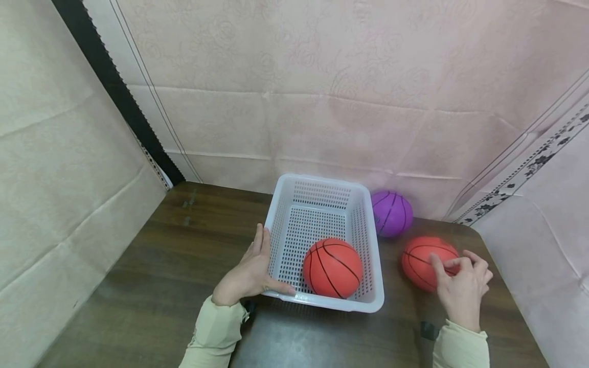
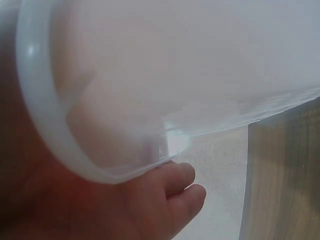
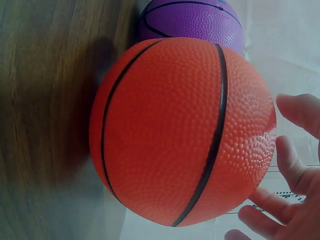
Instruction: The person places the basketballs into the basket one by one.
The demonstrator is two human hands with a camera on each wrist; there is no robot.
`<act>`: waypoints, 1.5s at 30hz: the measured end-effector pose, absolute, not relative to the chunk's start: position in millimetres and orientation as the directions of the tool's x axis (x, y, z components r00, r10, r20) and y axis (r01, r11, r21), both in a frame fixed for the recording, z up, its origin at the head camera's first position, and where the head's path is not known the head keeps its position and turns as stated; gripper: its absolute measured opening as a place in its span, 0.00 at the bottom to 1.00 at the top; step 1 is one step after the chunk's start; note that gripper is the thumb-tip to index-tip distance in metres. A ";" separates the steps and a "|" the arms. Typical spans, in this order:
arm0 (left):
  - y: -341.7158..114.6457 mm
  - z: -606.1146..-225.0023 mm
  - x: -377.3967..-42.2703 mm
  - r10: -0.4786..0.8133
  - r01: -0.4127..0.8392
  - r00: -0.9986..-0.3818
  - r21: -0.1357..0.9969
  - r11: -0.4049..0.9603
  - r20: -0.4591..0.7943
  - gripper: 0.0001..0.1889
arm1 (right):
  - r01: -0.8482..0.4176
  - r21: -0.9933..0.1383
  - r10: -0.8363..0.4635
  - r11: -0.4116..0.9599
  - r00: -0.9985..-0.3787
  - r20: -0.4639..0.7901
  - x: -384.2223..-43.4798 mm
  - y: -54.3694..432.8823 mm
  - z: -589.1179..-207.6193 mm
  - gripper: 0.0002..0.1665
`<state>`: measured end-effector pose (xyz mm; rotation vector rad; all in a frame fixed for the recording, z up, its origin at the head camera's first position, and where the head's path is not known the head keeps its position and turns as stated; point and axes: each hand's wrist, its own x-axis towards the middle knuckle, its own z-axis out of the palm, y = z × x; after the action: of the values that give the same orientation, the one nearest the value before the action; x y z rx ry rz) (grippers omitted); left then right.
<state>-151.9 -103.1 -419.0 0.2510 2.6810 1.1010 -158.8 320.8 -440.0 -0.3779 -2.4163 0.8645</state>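
A pale plastic basket [image 1: 317, 204] sits on the table with an orange mini basketball [image 1: 333, 268] inside, at its near end. My left hand [image 1: 250, 271] is at the basket's near left corner, thumb along the front rim and straight fingers against the left side. In the left wrist view, the basket's rim [image 2: 42, 100] and wall fill most of the picture. A second orange mini basketball [image 1: 421, 261] lies on the table right of the basket. Over its right side is my right hand [image 1: 462, 291], fingers spread and slightly bent, fingertips right at its surface [image 3: 185, 130].
Behind the second orange ball, a purple mini basketball [image 1: 392, 213] stands beside the basket's far right corner, close to the back cloth [image 1: 322, 102]. Cloth also hangs along the left and right of the dark wooden table [image 1: 152, 286].
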 end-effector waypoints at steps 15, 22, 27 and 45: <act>-103.5 -420.3 -152.4 0.249 0.078 -0.958 0.709 0.701 -0.140 0.81 | 0.121 -0.630 0.318 0.767 -0.924 0.210 -160.6 326.7 -441.3 0.62; -103.9 -420.9 -152.4 0.251 0.080 -0.958 0.710 0.699 -0.139 0.81 | 0.132 -0.608 0.268 0.783 -0.954 0.138 -162.8 326.2 -443.2 0.68; -103.8 -420.5 -152.3 0.249 0.077 -0.958 0.711 0.699 -0.141 0.81 | 0.156 -0.608 0.263 0.778 -0.961 0.090 -164.3 325.2 -446.0 0.71; -103.6 -420.2 -152.1 0.251 0.075 -0.957 0.718 0.692 -0.143 0.82 | 0.290 -0.716 0.367 0.635 -0.929 -0.051 -163.9 317.9 -447.9 0.75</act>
<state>-152.1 -103.6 -420.2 0.2617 2.6730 1.1196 -163.9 317.9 -447.9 -0.5546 -2.7493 1.1768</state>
